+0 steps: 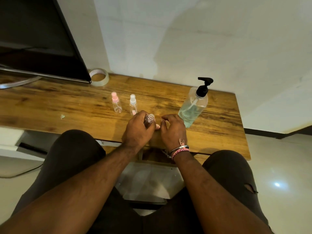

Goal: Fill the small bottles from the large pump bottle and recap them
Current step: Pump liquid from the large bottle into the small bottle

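My left hand grips a small clear bottle with its neck open and uncapped, tilted toward the right. My right hand hovers just beside it, fingers curled and apart over a small pink cap lying on the table. Two more small clear bottles stand upright behind my hands, one with a pink spray cap and one with a white spray cap. The large clear pump bottle with a black pump and pale green liquid stands to the right.
The wooden table runs against a white wall. A tape roll and a dark monitor sit at the back left. My knees are under the front edge, and the table's right edge is near the pump bottle.
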The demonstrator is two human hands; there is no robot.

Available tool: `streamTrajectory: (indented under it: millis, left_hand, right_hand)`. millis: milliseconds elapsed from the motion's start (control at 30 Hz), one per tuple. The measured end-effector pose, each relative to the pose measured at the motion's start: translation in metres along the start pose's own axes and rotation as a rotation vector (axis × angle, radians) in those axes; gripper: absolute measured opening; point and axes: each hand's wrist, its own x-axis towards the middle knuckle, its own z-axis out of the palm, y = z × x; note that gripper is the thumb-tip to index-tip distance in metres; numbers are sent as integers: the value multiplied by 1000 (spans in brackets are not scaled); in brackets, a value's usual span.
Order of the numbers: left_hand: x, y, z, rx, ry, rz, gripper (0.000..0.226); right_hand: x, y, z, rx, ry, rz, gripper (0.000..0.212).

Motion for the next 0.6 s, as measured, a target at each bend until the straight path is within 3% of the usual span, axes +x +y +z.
streamTrajectory:
  millis: [400, 600]
  left_hand:
    - [7, 90, -34, -6, -74, 118, 17]
    - [35, 153, -52, -49, -37, 227, 21]
  right_hand:
    - [15, -51, -82, 78, 168, -56, 16]
    - [49, -79, -129, 64, 278, -116, 12]
